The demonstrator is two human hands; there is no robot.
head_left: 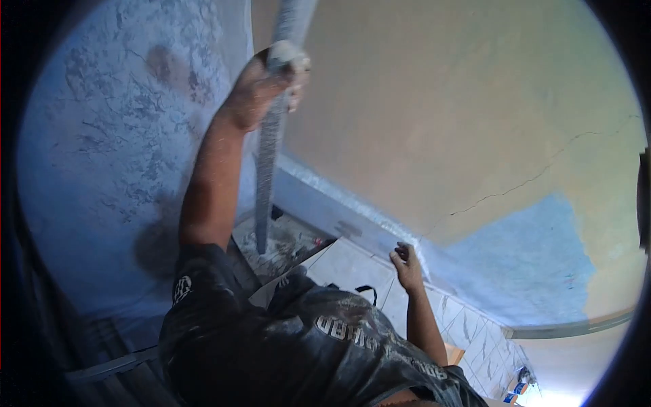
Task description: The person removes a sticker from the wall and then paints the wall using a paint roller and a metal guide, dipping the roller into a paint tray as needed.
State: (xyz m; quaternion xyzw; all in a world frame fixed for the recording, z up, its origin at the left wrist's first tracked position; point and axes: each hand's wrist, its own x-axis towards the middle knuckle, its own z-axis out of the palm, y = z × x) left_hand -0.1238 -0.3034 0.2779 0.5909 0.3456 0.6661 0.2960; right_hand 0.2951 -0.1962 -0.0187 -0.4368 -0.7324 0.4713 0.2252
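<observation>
My left hand (288,71) is raised towards the top of the view, its fingers closed round a long, narrow grey bar (268,156). The bar runs from the top edge down past my forearm, and its lower end hangs above the floor near the corner; its upper end is out of view. Lower down on the right, my right hand (407,266) is near the base of the wall with its fingers loosely bent and apart. Nothing shows in it.
A bluish, rough-patched wall (129,122) stands at the left. The tan wall (434,122) has a long crack and a pale blue patch. Below are a ledge (332,200), floor tiles (339,268), a debris-covered patch (288,237) and, bottom right, blue and orange items (519,388).
</observation>
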